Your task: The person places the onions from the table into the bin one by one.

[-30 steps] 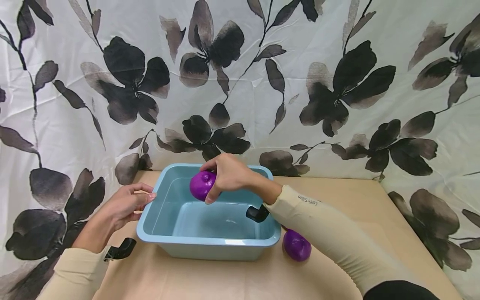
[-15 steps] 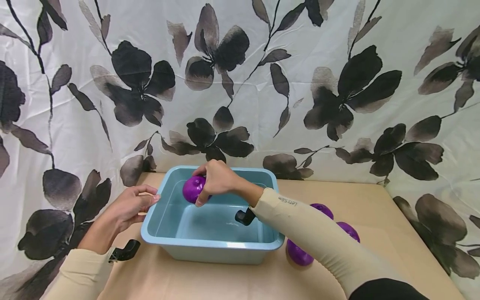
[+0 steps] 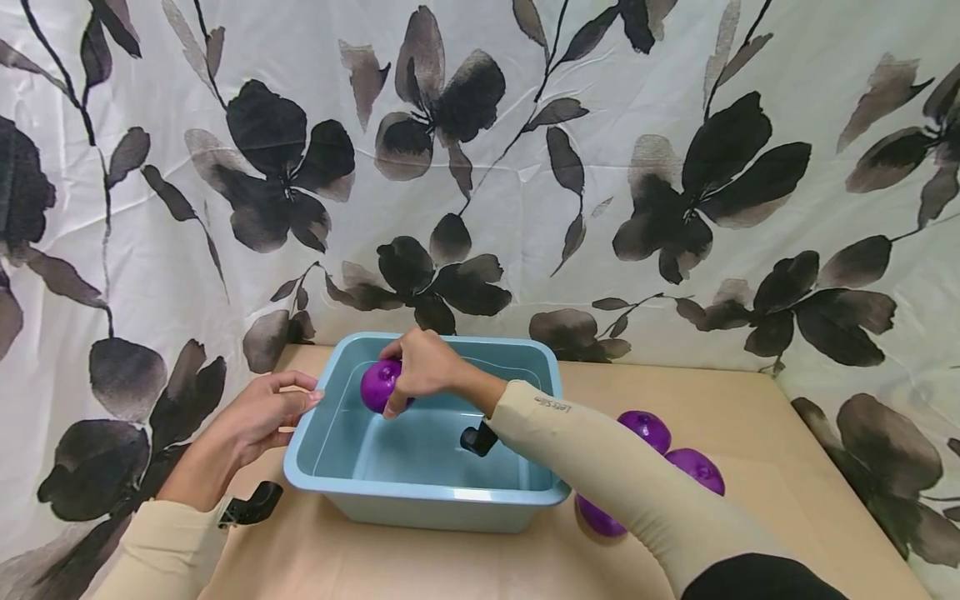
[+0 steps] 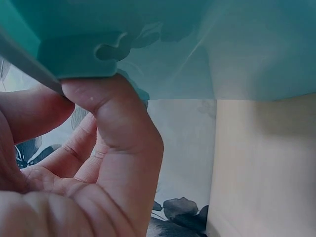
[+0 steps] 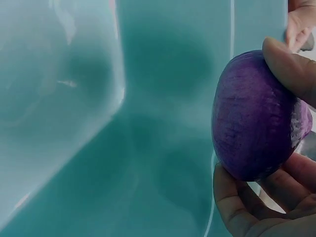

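My right hand holds a purple onion between thumb and fingers, over the left part of a light blue plastic basin. In the right wrist view the ribbed purple skin of the onion shows, with the thumb on top and fingertips below; the basin floor lies apart from it. My left hand pinches the basin's left rim between thumb and forefinger. Seen from the left wrist, the bent forefinger lies under the rim, and the other fingers are partly hidden.
Right of the basin, on the tan tabletop, lie more purple onions, one partly hidden by the right forearm. A white floral curtain hangs close behind the basin.
My right hand has carried the onion leftward and slightly lower inside the basin. The left hand keeps its place on the rim. More onions on the right have come into view.
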`<state>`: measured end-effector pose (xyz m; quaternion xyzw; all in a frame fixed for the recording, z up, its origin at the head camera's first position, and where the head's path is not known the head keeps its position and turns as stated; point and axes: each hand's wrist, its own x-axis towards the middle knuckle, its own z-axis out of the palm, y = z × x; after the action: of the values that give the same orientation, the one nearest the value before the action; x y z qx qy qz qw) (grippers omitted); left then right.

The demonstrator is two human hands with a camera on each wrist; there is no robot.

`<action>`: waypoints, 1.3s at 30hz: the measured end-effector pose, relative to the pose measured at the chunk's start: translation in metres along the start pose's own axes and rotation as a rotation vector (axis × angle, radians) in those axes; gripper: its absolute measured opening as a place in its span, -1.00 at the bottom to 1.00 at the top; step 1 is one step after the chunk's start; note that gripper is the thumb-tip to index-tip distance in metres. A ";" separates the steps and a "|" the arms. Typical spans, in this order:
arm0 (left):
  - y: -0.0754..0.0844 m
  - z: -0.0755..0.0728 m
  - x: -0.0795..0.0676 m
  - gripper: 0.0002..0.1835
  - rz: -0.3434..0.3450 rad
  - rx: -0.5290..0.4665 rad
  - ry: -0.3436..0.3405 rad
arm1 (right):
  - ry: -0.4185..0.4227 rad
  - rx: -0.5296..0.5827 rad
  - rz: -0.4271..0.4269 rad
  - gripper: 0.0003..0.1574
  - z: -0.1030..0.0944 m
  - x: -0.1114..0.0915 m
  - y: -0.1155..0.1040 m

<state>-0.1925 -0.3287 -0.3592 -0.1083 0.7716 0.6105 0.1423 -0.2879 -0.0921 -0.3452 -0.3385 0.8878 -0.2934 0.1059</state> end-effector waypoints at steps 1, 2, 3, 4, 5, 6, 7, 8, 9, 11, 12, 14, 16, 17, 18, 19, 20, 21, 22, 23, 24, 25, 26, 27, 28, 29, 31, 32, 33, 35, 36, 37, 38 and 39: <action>0.000 0.000 0.000 -0.66 -0.001 0.003 0.000 | -0.001 -0.008 -0.002 -0.08 0.002 0.001 0.000; 0.000 0.000 -0.001 -0.66 -0.001 0.006 0.001 | -0.002 -0.012 -0.003 -0.08 0.003 0.002 0.000; 0.000 -0.001 -0.001 -0.65 -0.001 0.008 0.001 | -0.002 -0.016 -0.001 -0.08 0.005 0.003 -0.001; 0.000 -0.001 -0.001 -0.65 0.001 0.008 0.000 | -0.003 -0.016 0.001 -0.09 0.006 0.004 -0.001; 0.000 -0.001 -0.002 -0.65 0.003 0.009 0.000 | -0.002 -0.022 0.004 -0.09 0.008 0.005 -0.001; -0.001 -0.001 -0.002 -0.64 0.005 0.011 0.000 | -0.003 -0.027 0.008 -0.09 0.010 0.006 -0.001; -0.001 -0.001 -0.002 -0.64 0.006 0.012 0.000 | -0.008 -0.028 0.013 -0.10 0.012 0.007 -0.001; -0.001 -0.002 -0.003 -0.64 0.007 0.013 -0.001 | -0.017 -0.029 0.018 -0.10 0.015 0.008 -0.001; -0.002 -0.002 -0.003 -0.64 0.007 0.014 -0.001 | -0.028 -0.034 0.022 -0.09 0.017 0.009 -0.001; -0.002 -0.002 -0.004 -0.64 0.007 0.016 -0.002 | -0.048 -0.045 0.032 -0.07 0.022 0.011 0.000; -0.002 -0.002 -0.004 -0.63 0.007 0.018 -0.004 | -0.056 -0.047 0.036 -0.07 0.023 0.012 0.001; -0.002 -0.003 -0.005 -0.63 0.005 0.018 -0.003 | -0.070 -0.048 0.047 -0.05 0.027 0.013 0.002; -0.002 -0.004 -0.005 -0.63 0.009 0.020 -0.007 | -0.078 -0.052 0.054 -0.04 0.029 0.014 0.002; -0.001 -0.004 -0.005 -0.63 0.006 0.018 -0.006 | -0.083 -0.058 0.054 -0.03 0.031 0.014 0.003; -0.001 -0.004 -0.005 -0.63 0.006 0.019 -0.006 | -0.088 -0.064 0.057 -0.03 0.032 0.015 0.003; -0.001 -0.004 -0.005 -0.64 0.003 0.018 -0.005 | -0.093 -0.078 0.056 -0.02 0.033 0.015 0.003; 0.000 -0.004 -0.005 -0.64 0.002 0.020 -0.008 | -0.096 -0.095 0.055 -0.03 0.035 0.014 0.003; 0.000 -0.004 -0.005 -0.64 0.001 0.020 -0.009 | -0.099 -0.106 0.056 -0.03 0.036 0.014 0.003; 0.000 -0.004 -0.004 -0.64 0.004 0.023 -0.015 | -0.100 -0.117 0.058 -0.02 0.037 0.014 0.004; 0.000 -0.004 -0.004 -0.64 -0.002 0.022 -0.011 | -0.102 -0.125 0.061 -0.03 0.038 0.014 0.004; 0.000 -0.004 -0.004 -0.65 -0.002 0.022 -0.012 | -0.104 -0.130 0.066 -0.03 0.040 0.014 0.004; 0.000 -0.005 -0.004 -0.65 -0.003 0.024 -0.011 | -0.105 -0.134 0.068 -0.03 0.041 0.013 0.004; 0.000 -0.005 -0.005 -0.65 -0.003 0.027 -0.010 | -0.107 -0.131 0.072 -0.03 0.042 0.013 0.003; 0.000 -0.005 -0.005 -0.65 -0.003 0.027 -0.011 | -0.110 -0.125 0.075 -0.03 0.043 0.013 0.003; 0.000 -0.006 -0.005 -0.66 -0.003 0.027 -0.009 | -0.112 -0.126 0.075 -0.03 0.044 0.013 0.003; 0.000 -0.006 -0.005 -0.66 -0.003 0.025 -0.008 | -0.113 -0.128 0.075 -0.02 0.045 0.014 0.002; -0.001 -0.007 -0.005 -0.66 -0.002 0.027 -0.010 | -0.117 -0.128 0.076 -0.02 0.047 0.014 0.002; -0.001 -0.007 -0.005 -0.66 -0.003 0.025 -0.011 | -0.118 -0.134 0.074 -0.02 0.048 0.014 0.002; -0.001 -0.007 -0.005 -0.66 -0.003 0.026 -0.012 | -0.119 -0.138 0.075 -0.01 0.049 0.015 0.002; -0.001 -0.008 -0.005 -0.65 0.000 0.028 -0.013 | -0.121 -0.143 0.078 0.00 0.051 0.015 0.003; -0.001 -0.008 -0.005 -0.66 -0.003 0.030 -0.009 | -0.122 -0.147 0.081 0.01 0.052 0.016 0.003; -0.001 -0.008 -0.005 -0.65 -0.002 0.032 -0.010 | -0.124 -0.157 0.082 0.01 0.053 0.016 0.004; -0.001 -0.008 -0.005 -0.66 -0.003 0.031 -0.007 | -0.123 -0.168 0.082 0.02 0.054 0.017 0.004; -0.001 -0.008 -0.005 -0.66 -0.001 0.033 -0.007 | -0.125 -0.165 0.088 0.03 0.055 0.017 0.004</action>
<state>-0.1881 -0.3372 -0.3569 -0.1040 0.7810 0.5980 0.1469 -0.2817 -0.1255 -0.3922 -0.3244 0.9146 -0.1925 0.1455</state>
